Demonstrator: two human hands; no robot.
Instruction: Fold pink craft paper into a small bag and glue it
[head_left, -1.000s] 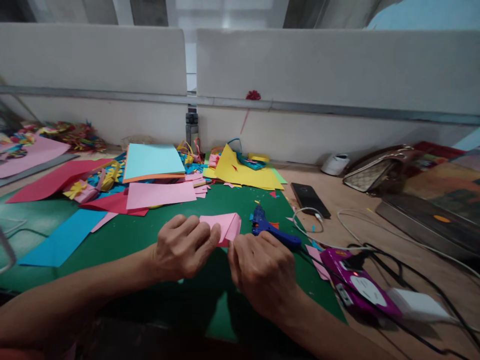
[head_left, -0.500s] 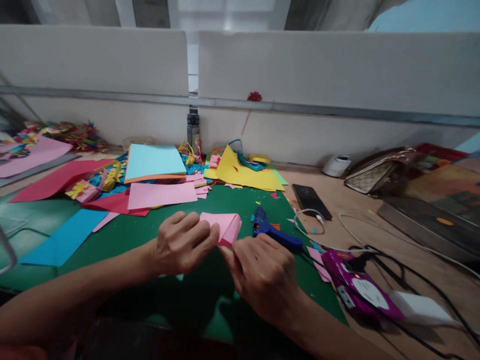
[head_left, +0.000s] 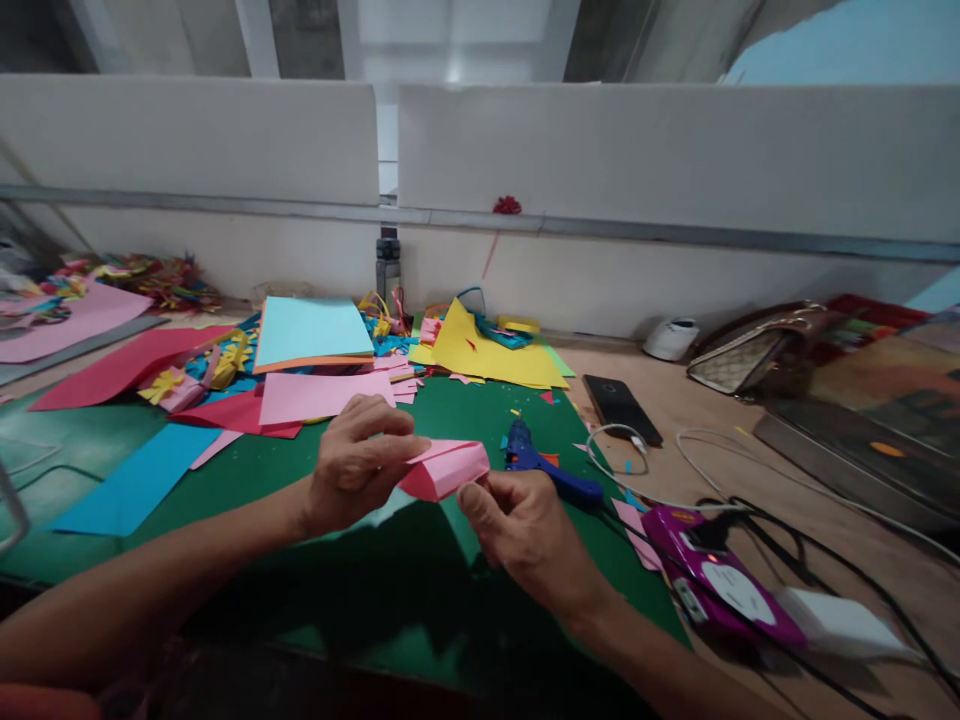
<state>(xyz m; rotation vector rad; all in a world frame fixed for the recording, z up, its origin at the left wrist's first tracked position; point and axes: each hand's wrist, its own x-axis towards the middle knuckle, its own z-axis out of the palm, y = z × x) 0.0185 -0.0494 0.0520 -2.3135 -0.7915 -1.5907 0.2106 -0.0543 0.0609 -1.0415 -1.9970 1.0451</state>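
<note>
A small folded pink paper box (head_left: 448, 468) is held above the green cutting mat (head_left: 352, 600), its open side tipped partly toward me. My left hand (head_left: 361, 462) pinches its left edge between thumb and fingers. At its right end, my right hand (head_left: 525, 530) is closed on the lower corner, thumb on the near side. Just beyond the right hand a blue hot glue gun (head_left: 547, 465) lies on the mat. A flat pink paper sheet (head_left: 322, 397) lies behind the left hand.
Yellow sheets (head_left: 495, 350), a light blue stack (head_left: 313, 335), red paper (head_left: 135, 367) and a blue strip (head_left: 135, 480) lie around. To the right are a phone (head_left: 621, 408), a purple power strip (head_left: 720, 580), loose cables and a handbag (head_left: 742, 350).
The pink paper box has turned, so its inner side now shows. My left hand has risen slightly and rolled, and the right thumb has moved to the box's near side.
</note>
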